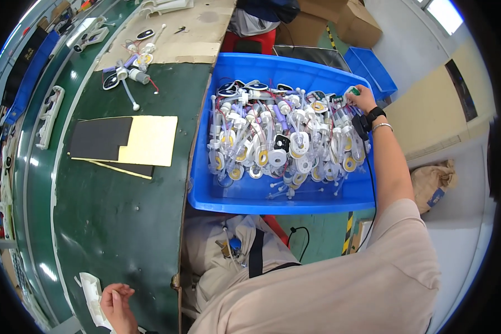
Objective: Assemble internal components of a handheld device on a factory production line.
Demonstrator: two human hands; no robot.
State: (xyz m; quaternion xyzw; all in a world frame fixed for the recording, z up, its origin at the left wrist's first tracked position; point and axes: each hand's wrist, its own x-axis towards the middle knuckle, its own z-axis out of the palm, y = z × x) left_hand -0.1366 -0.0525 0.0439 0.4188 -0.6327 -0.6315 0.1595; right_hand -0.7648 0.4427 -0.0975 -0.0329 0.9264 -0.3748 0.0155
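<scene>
Hands: right hand, at the upper right of the frame, is closed around a small white part with a green cap at the far right corner of the bin; left hand, lower left, rests loosely curled on a white plastic piece at the counter's near edge.

Counter: dark green, left half of the frame.

Blue bin: centre, heaped with white tube-and-cap parts.

Black and yellow foam sheets: centre left, lying flat.

Step, as judged: picking a part out of the bin. Lifting it calls for clearing the tangled tubes.
</scene>
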